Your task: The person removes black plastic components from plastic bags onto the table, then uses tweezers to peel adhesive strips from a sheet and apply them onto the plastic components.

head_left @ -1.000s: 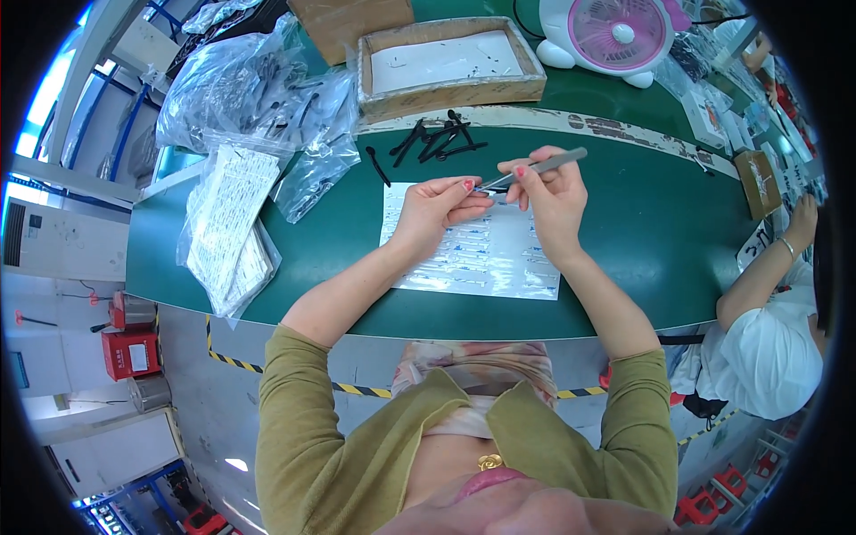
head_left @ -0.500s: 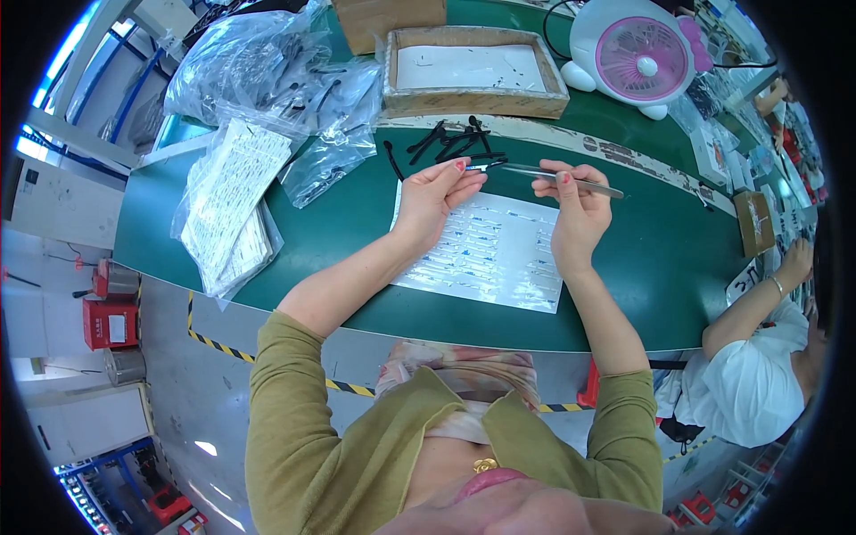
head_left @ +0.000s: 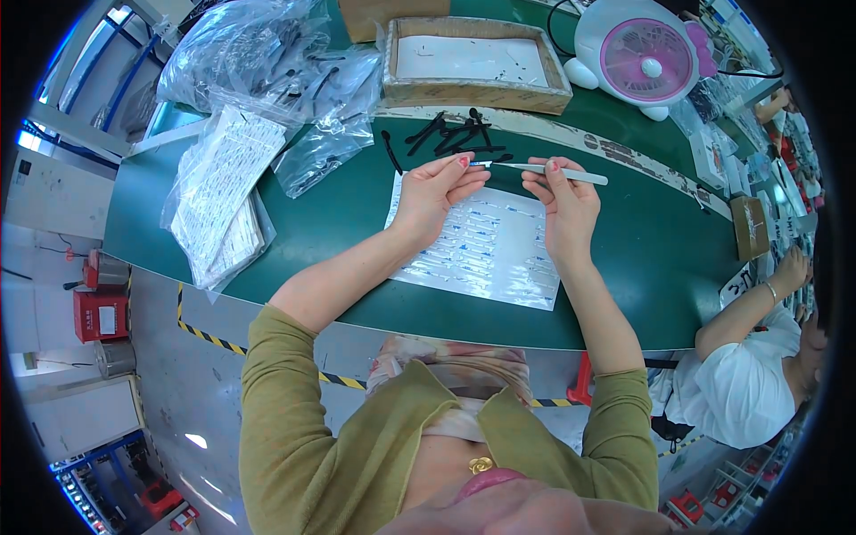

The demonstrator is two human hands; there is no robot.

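My left hand is closed, pinching a small dark part with a pale blue-white piece on it between thumb and fingertips. In my right hand a pair of metal tweezers lies between thumb and fingers, its tips pointing left at the small part. Whether the tips touch it is too fine to tell. Below both hands lies a white sheet with rows of small clear and blue stickers. Just beyond the fingers, several slim black pieces with rounded ends are scattered in a loose pile.
A shallow box lined with white stands at the back, beside a white and pink fan. Plastic bags and a bagged stack of white strips fill the left. A co-worker in white sits at right near a small carton.
My right hand has shifted slightly left, and the tweezers have turned, now lying flatter and showing a brighter face. The left hand still pinches the small part in nearly the same spot.
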